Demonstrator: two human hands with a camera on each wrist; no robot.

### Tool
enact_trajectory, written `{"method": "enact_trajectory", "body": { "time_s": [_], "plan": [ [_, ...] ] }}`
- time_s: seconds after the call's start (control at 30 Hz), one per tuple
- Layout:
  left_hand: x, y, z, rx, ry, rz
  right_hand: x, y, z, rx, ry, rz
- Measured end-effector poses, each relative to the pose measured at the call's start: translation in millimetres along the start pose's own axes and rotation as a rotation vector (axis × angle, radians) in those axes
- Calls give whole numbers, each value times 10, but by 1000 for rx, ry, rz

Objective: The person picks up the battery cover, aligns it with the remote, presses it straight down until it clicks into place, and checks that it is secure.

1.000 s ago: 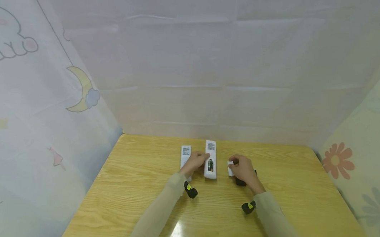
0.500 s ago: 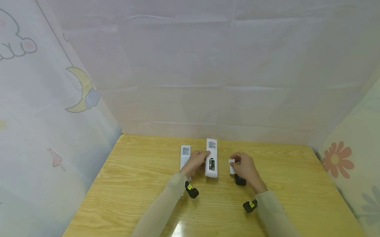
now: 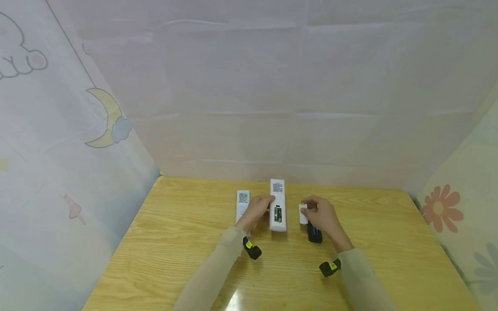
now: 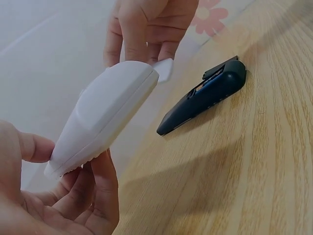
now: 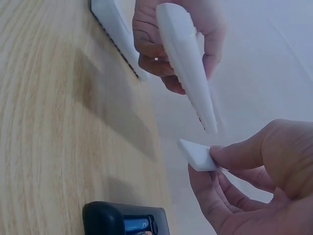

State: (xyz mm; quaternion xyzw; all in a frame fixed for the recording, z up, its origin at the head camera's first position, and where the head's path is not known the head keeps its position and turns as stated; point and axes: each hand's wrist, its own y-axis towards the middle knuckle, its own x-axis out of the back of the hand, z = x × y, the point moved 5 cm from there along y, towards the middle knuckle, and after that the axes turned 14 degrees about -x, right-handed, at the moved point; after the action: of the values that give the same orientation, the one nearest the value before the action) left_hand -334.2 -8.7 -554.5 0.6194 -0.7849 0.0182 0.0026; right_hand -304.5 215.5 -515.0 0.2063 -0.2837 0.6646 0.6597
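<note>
My left hand grips a white remote control between thumb and fingers, back side up. Its battery compartment lies uncovered. In the left wrist view the remote is held raised above the table. My right hand pinches a small white battery cover just right of the remote, apart from it; the cover shows clearly in the right wrist view. Below that hand a black remote control rests on the table, its compartment uncovered with a blue battery inside.
A second white remote control lies on the table left of the held one, partly hidden by my left hand. The wooden table meets a draped wall along its far edge.
The white remote has shifted slightly away from me and tilted in my left hand. My right hand has lifted the cover a little farther up, uncovering more of the black remote.
</note>
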Motion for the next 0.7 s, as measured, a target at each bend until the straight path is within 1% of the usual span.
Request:
{"method": "enact_trajectory", "body": {
  "time_s": [0.07, 0.3, 0.5, 0.7],
  "plan": [
    [4, 1, -2, -5, 8, -4, 21, 3, 15, -5, 16, -7],
    [19, 11, -5, -11, 39, -18, 80, -15, 105, 15, 59, -19],
    [3, 11, -14, -1, 37, -16, 79, -42, 143, -2, 87, 3],
    [-18, 0, -36, -11, 21, -5, 92, -56, 182, -3, 117, 11]
  ]
}}
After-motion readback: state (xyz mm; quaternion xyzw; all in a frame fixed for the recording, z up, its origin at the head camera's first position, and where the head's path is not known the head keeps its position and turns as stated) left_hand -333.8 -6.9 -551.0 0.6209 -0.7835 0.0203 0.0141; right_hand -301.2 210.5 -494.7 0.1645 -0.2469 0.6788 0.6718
